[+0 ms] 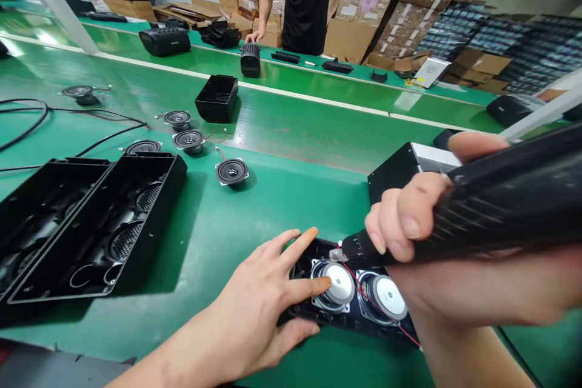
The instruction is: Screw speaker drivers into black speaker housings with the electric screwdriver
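Note:
My right hand (pixel 409 224) is wrapped round a black electric screwdriver (pixel 495 200), which lies slantwise across the right side. Its clear tip (pixel 337 254) is at the far edge of a speaker driver in a black speaker housing (pixel 313 315). Two round drivers with silver magnets, the left one (pixel 343 284) and the right one (pixel 391 300), sit in this housing, with a thin red wire (pixel 370 297) running across them. My left hand (pixel 268 297) grips the housing's left end, fingers spread, thumb at the near side, one fingertip on the left magnet. The screwdriver and right hand hide the housing's far right part.
Two open black speaker cases (pixel 150 242) stand at left. Several loose drivers (pixel 231 171) lie beyond, near a black cable (pixel 113 133) and a small black box (pixel 217 99). A black box with a light top (pixel 395 167) stands behind the screwdriver. Across the green bench, a person (pixel 300 0) touches a speaker (pixel 250 60).

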A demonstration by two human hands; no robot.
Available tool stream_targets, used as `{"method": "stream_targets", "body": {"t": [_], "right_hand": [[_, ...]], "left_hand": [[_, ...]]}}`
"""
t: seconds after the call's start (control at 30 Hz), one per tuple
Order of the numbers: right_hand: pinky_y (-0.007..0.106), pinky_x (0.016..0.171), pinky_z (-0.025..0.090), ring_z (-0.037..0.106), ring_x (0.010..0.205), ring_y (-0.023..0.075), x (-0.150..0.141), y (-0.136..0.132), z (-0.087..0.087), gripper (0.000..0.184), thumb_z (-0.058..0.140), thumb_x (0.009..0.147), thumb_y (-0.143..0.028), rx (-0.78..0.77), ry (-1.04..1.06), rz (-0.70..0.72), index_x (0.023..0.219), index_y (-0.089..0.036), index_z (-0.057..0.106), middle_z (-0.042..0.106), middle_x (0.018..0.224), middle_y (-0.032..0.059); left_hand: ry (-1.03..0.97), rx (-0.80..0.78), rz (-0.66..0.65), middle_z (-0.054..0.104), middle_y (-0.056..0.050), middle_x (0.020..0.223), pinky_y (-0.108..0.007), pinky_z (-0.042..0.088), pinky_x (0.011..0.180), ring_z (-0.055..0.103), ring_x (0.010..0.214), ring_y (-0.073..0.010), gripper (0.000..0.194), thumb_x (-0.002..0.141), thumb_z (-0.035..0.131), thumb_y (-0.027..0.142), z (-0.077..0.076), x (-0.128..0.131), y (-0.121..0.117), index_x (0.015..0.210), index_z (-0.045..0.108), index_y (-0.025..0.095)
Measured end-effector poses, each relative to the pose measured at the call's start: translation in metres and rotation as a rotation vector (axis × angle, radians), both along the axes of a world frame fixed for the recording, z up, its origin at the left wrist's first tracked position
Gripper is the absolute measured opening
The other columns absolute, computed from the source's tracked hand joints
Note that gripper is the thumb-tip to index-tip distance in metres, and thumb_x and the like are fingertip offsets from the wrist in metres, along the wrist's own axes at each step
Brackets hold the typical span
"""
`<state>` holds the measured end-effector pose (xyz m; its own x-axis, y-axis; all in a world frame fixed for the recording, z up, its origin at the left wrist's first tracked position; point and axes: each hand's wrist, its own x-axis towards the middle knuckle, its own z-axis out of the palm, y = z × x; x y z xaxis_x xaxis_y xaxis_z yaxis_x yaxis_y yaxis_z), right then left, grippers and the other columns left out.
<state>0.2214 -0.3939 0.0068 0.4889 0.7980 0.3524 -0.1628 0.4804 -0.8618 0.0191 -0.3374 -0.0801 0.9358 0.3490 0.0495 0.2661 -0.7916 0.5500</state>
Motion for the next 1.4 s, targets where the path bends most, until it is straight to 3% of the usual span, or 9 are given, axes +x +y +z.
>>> {"method": "stream_targets", "body": {"t": [0.13, 0.5, 0.87, 1.17, 1.4], "right_hand": [[0.026, 0.036, 0.04, 0.048, 0.039, 0.0141, -0.004, 0.015, -0.022, 0.063, 0.056, 0.091, -0.083, 0.081, -0.038, 0.009, 0.114, -0.027, 0.072, 0.061, 0.059, -0.0023], [0.026, 0.034, 0.038, 0.045, 0.035, 0.0142, -0.01, 0.03, -0.033, 0.066, 0.051, 0.091, -0.086, 0.028, -0.038, -0.007, 0.11, -0.025, 0.068, 0.057, 0.057, -0.0034], [0.026, 0.035, 0.039, 0.045, 0.037, 0.0136, -0.014, 0.032, -0.033, 0.061, 0.055, 0.091, -0.082, 0.014, -0.027, 0.001, 0.108, -0.025, 0.067, 0.058, 0.058, -0.0048], [0.025, 0.032, 0.034, 0.041, 0.034, 0.0132, -0.011, 0.033, -0.034, 0.066, 0.05, 0.092, -0.085, 0.04, -0.044, -0.034, 0.108, -0.023, 0.067, 0.055, 0.054, -0.0047], [0.025, 0.036, 0.038, 0.044, 0.038, 0.0127, -0.016, 0.031, -0.033, 0.061, 0.055, 0.092, -0.081, -0.003, -0.033, -0.018, 0.109, -0.024, 0.065, 0.056, 0.058, -0.0045]], "left_hand": [[0.005, 0.015, -0.006, 0.031, -0.01, 0.174, -0.066, 0.045, 0.117, 0.036, 0.155, -0.0433, 0.057, 0.088, 0.081, 0.036, 0.005, 0.003, 0.002, 0.142, 0.065, 0.04], [0.009, 0.09, -0.019, 0.038, -0.011, 0.17, -0.068, 0.038, 0.12, 0.044, 0.149, -0.0419, 0.053, 0.089, 0.08, 0.044, 0.006, 0.006, 0.005, 0.14, 0.067, 0.04], [-0.008, 0.071, -0.013, 0.037, -0.011, 0.17, -0.066, 0.036, 0.121, 0.043, 0.149, -0.0418, 0.052, 0.089, 0.078, 0.043, 0.004, 0.005, 0.004, 0.14, 0.067, 0.04], [-0.023, 0.056, -0.007, 0.038, -0.011, 0.169, -0.067, 0.036, 0.121, 0.044, 0.148, -0.0407, 0.05, 0.09, 0.079, 0.041, 0.005, 0.003, 0.004, 0.139, 0.068, 0.04], [-0.019, 0.047, -0.011, 0.039, -0.011, 0.169, -0.067, 0.035, 0.121, 0.044, 0.148, -0.0413, 0.052, 0.088, 0.08, 0.041, 0.005, 0.005, 0.005, 0.139, 0.069, 0.039]]}}
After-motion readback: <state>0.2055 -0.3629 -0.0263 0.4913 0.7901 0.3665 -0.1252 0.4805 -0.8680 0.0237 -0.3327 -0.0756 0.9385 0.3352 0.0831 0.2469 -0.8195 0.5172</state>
